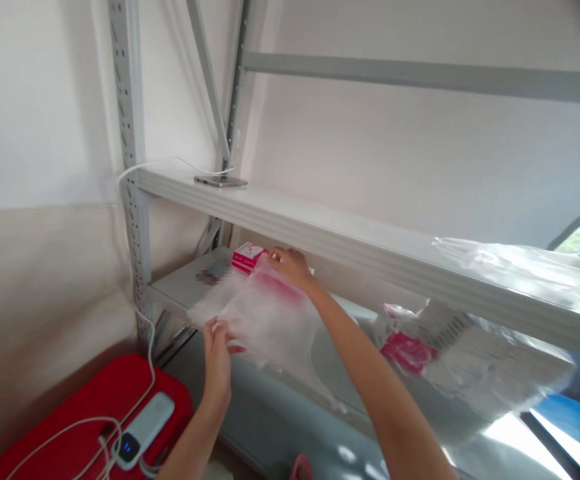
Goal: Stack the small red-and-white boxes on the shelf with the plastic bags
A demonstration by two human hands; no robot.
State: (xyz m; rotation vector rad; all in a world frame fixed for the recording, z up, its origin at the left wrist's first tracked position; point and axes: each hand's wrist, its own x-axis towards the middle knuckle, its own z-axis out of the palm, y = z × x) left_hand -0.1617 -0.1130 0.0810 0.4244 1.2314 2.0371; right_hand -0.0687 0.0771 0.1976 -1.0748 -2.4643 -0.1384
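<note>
Left grip (pixel 219 343) is pinched on the near edge of a clear plastic bag (pixel 265 320) held over the lower shelf (pixel 180 283). Right grip (pixel 290 265), at 1 o'clock, is closed on the bag's top edge, w/ a pink box (pixel 248 257) just beside it at 9 o'clock.

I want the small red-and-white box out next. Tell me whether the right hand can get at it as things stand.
Probably yes. The right hand grips the clear plastic bag just beside the small red-and-white box on the grey shelf, nothing between them, but it must release the bag first.
</note>
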